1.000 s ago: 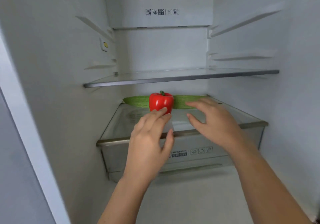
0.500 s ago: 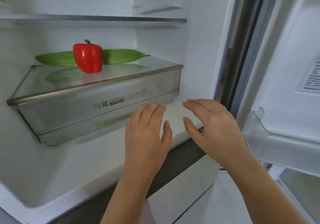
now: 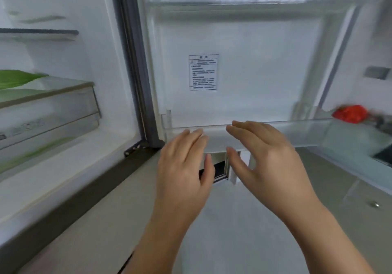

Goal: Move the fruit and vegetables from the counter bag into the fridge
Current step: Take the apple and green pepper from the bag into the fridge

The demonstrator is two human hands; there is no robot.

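Note:
My left hand (image 3: 184, 167) and my right hand (image 3: 263, 157) hang side by side in front of the open fridge door (image 3: 244, 65), fingers straight and empty. At the far left edge the tip of a long green vegetable (image 3: 19, 78) lies on top of the crisper drawer (image 3: 53, 112) inside the fridge. The red pepper is out of view. A blurred red thing (image 3: 350, 113) shows at the far right past the door, on a counter; I cannot tell what it is.
The door's clear lower bin (image 3: 307, 133) juts out just behind my fingers. A grey door seal and hinge (image 3: 140, 82) separate the fridge interior from the door. A glass shelf (image 3: 40, 33) sits above the drawer. Pale floor lies below.
The view has swung right, from the fridge interior to the open door. Both hands have drawn back out of the fridge, still empty. The red pepper has left the view.

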